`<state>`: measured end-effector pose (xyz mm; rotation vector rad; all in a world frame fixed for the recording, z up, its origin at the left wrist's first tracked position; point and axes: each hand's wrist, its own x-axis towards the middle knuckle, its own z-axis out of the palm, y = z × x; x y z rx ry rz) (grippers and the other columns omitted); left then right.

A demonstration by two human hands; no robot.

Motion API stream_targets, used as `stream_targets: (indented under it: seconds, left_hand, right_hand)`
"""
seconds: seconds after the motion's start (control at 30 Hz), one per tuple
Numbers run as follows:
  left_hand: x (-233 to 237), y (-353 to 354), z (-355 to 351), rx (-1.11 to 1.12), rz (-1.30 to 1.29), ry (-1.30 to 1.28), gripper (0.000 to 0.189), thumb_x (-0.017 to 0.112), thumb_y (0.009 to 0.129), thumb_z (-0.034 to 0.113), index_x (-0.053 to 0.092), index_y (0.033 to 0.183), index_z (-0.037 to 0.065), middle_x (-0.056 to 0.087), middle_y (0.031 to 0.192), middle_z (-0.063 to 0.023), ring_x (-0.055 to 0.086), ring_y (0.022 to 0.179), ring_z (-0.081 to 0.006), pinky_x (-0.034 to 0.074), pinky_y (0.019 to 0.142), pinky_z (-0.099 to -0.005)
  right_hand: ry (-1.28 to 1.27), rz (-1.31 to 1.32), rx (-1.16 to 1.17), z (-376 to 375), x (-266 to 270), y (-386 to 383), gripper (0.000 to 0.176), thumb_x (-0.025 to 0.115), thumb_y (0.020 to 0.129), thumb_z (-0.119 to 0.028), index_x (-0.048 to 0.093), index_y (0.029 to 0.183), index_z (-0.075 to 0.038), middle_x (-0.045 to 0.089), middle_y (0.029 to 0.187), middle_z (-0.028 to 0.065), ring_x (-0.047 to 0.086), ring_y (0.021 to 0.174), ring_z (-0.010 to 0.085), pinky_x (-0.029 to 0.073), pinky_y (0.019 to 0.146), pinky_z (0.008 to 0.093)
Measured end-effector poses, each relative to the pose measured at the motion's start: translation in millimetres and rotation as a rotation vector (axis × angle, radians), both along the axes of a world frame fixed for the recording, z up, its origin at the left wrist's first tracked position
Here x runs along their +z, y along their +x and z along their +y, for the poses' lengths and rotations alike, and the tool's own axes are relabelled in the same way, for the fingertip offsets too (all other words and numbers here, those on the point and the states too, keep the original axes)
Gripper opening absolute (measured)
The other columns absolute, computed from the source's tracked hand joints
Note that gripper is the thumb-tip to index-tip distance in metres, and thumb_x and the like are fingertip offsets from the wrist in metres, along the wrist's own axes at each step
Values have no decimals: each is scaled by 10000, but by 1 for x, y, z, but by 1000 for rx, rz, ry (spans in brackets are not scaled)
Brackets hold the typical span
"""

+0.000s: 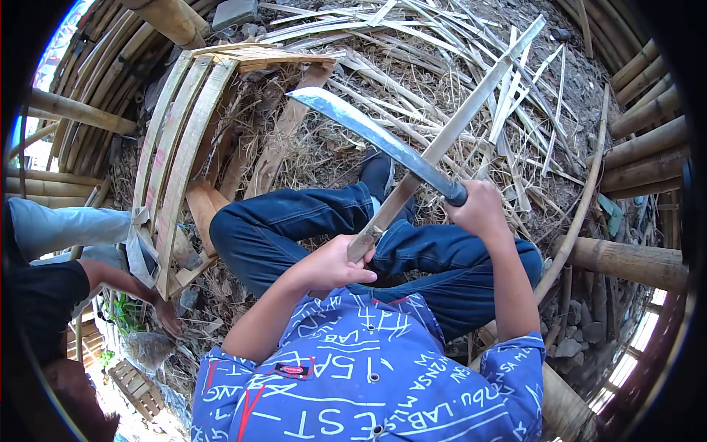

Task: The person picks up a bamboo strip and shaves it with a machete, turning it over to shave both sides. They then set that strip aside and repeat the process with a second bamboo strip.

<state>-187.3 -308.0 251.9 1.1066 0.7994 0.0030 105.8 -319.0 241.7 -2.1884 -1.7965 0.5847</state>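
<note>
A long bamboo strip (465,114) runs from my lap up to the upper right. My left hand (335,265) is closed round its lower end. In my right hand (477,210) is the dark handle of a machete (361,127), whose curved blade points to the upper left. The blade crosses the strip near the handle; whether the two touch is unclear. Both hands are above my crossed legs in dark blue jeans.
Split bamboo strips (508,96) litter the ground ahead. A slatted wooden crate (177,140) stands at the left. Another person's hand (168,317) hangs beside it. Thick bamboo poles (626,264) jut in from the right.
</note>
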Motion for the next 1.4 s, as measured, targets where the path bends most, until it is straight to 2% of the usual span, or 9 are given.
stream_targets:
  seconds: [0.3, 0.37, 0.43, 0.87, 0.97, 1.1, 1.17, 1.27, 1.4]
  left_hand:
    - [18, -4, 3, -67, 51, 34, 291, 742, 750, 46, 470, 853, 71, 396, 604, 83, 374, 551, -13, 313, 503, -207]
    - [19, -7, 2, -83, 61, 40, 292, 742, 752, 45, 470, 857, 70, 394, 605, 83, 375, 551, -13, 314, 502, -206]
    - [20, -11, 0, -38, 62, -22, 304, 767, 754, 75, 481, 859, 80, 381, 590, 107, 350, 544, 6, 281, 499, -187]
    - [22, -23, -1, -75, 39, -46, 303, 774, 760, 89, 490, 866, 83, 380, 603, 112, 341, 555, 9, 275, 515, -184]
    - [19, -25, 0, -77, 31, -44, 304, 779, 758, 92, 492, 860, 84, 384, 604, 111, 345, 553, 10, 273, 513, -183]
    - [22, -21, 1, -79, 54, -25, 302, 781, 758, 89, 493, 846, 83, 389, 602, 110, 351, 548, 11, 274, 505, -185]
    - [23, -21, 1, -71, 65, -22, 301, 781, 758, 88, 492, 842, 82, 391, 602, 110, 352, 546, 10, 275, 502, -187]
    - [25, -23, 2, -89, 66, -6, 300, 779, 758, 84, 490, 839, 80, 389, 603, 110, 349, 553, 8, 279, 507, -188]
    - [29, -26, 0, -77, 35, -13, 296, 767, 759, 71, 486, 856, 74, 375, 612, 109, 346, 568, 5, 286, 521, -190]
  right_hand:
    - [44, -26, -21, -6, -6, 15, 250, 730, 625, -253, 689, 775, -57, 654, 740, 198, 623, 752, 396, 507, 722, 461]
    - [12, -102, 26, -8, -8, 19, 284, 724, 635, -301, 719, 850, -116, 675, 764, 164, 659, 760, 360, 531, 730, 452]
    - [20, -107, 13, -10, -7, 22, 274, 720, 634, -295, 715, 839, -114, 674, 760, 162, 659, 759, 360, 531, 727, 450]
    - [121, -128, 33, -14, -10, 25, 222, 705, 631, -281, 684, 767, -107, 656, 702, 161, 656, 713, 363, 515, 682, 467]
    - [93, -128, 20, -16, -12, 24, 281, 734, 611, -261, 706, 840, -100, 651, 723, 179, 637, 727, 381, 517, 693, 458]
    - [85, -91, 18, -18, -6, 15, 277, 734, 608, -253, 702, 832, -94, 648, 718, 183, 636, 719, 379, 515, 696, 458]
    - [121, -94, 81, -18, -5, 14, 232, 722, 612, -285, 682, 761, -111, 649, 677, 156, 654, 691, 353, 514, 664, 457]
    - [165, -104, 2, -18, -11, 28, 236, 726, 599, -276, 686, 765, -113, 650, 676, 156, 651, 682, 355, 517, 656, 452]
    - [162, -136, 26, -20, -10, 37, 239, 728, 593, -272, 694, 773, -118, 651, 677, 155, 650, 679, 356, 518, 649, 446]
